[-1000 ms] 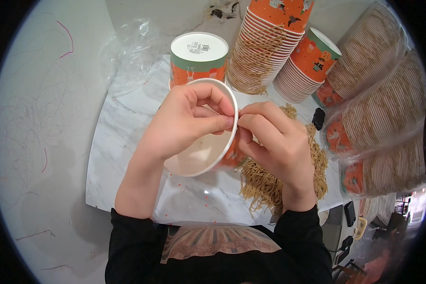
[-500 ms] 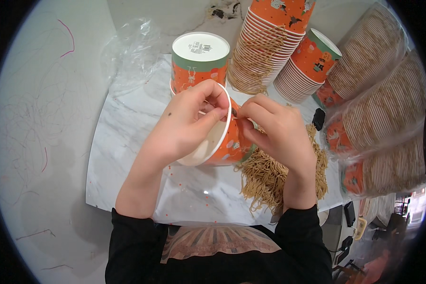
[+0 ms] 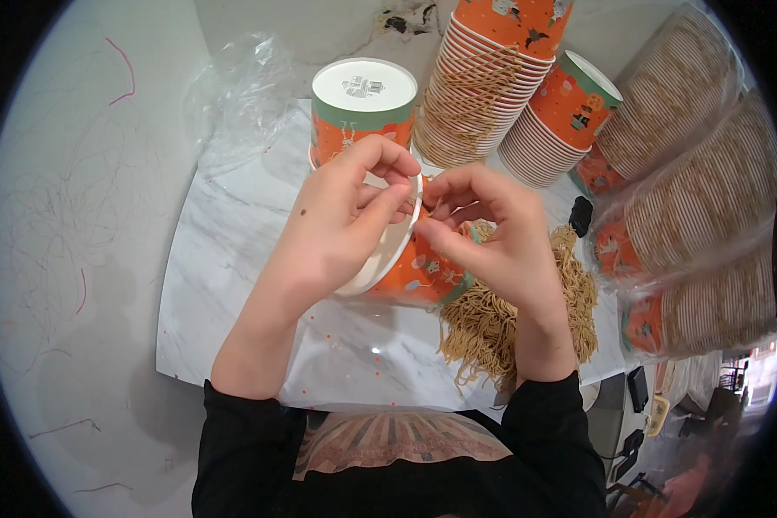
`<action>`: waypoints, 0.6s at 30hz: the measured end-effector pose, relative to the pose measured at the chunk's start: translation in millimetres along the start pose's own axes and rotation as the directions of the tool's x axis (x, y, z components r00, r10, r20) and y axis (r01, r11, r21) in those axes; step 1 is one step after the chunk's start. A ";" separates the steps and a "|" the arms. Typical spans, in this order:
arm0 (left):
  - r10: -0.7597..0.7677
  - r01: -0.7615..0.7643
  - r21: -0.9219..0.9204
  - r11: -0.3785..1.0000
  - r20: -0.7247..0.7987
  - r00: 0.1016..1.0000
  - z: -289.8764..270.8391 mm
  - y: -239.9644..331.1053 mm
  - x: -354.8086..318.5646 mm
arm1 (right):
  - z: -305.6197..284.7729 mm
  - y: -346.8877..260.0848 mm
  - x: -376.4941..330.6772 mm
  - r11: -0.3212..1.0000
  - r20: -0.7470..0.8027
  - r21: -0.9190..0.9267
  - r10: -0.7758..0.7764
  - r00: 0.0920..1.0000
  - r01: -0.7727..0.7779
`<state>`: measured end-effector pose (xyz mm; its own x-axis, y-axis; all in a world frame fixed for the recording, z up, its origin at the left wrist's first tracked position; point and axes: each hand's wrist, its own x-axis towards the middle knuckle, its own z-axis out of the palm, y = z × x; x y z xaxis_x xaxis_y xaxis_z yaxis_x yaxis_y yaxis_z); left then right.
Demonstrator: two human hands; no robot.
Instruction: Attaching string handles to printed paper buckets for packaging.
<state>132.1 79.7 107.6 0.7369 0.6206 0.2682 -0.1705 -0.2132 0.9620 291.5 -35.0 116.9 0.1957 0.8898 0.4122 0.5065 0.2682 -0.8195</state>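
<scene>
An orange paper bucket [image 3: 419,268] with a white rim and green base band lies tilted on its side between my hands, its mouth to the left. My left hand [image 3: 328,216] is closed at the rim, thumb and fingers pinched together at the mouth's upper inner side. Just outside that same rim, my right hand [image 3: 488,229] is closed, its thumb and fingertips beside the orange wall. Whatever lies between the right fingertips is too small to make out. Below the right wrist, a heap of tan cords [image 3: 483,332] rests on the table.
Behind my hands stands an upside-down bucket [image 3: 364,86]. Farther right rise a tall bucket stack [image 3: 479,95] with cord handles and a shorter stack [image 3: 548,142]. Plastic-wrapped stacks [image 3: 691,198] line the right side. Clear plastic film [image 3: 246,86] lies against the wall, and red specks dot the marbled table [image 3: 224,259].
The bucket has turned slightly, its lower rim shifting up and right. My right thumb and fingers have spread a little and moved closer to the rim. The left hand stays nearly in place.
</scene>
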 end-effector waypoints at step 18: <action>-0.009 0.020 -0.142 0.990 0.072 0.997 6.2 17.1 -8.0 | -13.9 14.2 4.8 0.918 0.005 -0.337 -0.218 0.976 0.207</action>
<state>127.4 66.4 121.7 0.7834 0.5669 0.2547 -0.2473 -0.0916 0.9646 311.3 -32.1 112.7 0.0760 0.8118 0.5789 0.7890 0.3060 -0.5327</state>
